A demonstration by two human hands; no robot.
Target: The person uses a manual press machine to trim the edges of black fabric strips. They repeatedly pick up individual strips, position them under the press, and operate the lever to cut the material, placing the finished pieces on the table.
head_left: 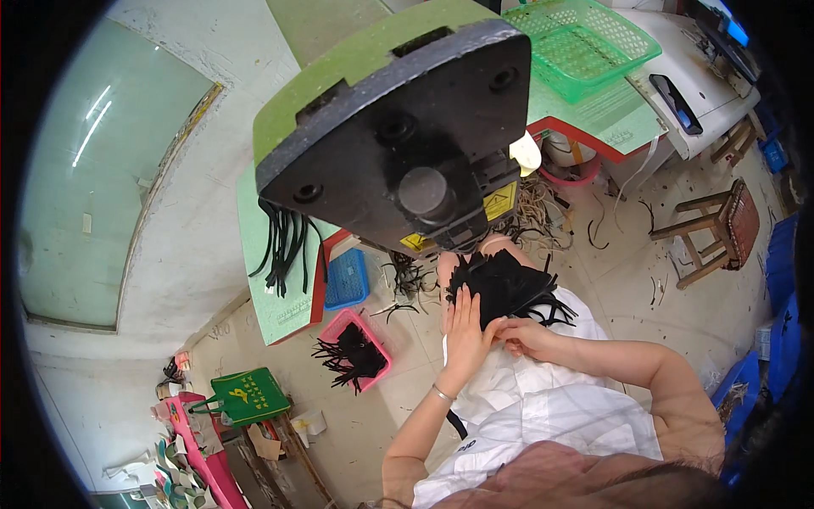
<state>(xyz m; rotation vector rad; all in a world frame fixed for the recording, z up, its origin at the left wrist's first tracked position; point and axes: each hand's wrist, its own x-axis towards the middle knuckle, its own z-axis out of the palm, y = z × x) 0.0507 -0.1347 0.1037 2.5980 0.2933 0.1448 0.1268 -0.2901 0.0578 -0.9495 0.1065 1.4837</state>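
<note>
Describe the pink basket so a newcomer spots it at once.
Start at the big green-and-black machine head. On the floor below its left side sit two small baskets; the pink basket is the nearer one, heaped with black strips, while the blue basket beside it looks empty.

Black strip bundle (500, 288) under the fingers (465, 318), on a white garment (543, 399). Above them: black machine head (398, 136) w/ green top, yellow warning label (498, 202). Left of fingers: pink basket (356, 348) w/ black strips, blue basket (346, 278). Far up-right: green mesh basket (585, 42), green tabletop (610, 114) w/ red edge.
</note>
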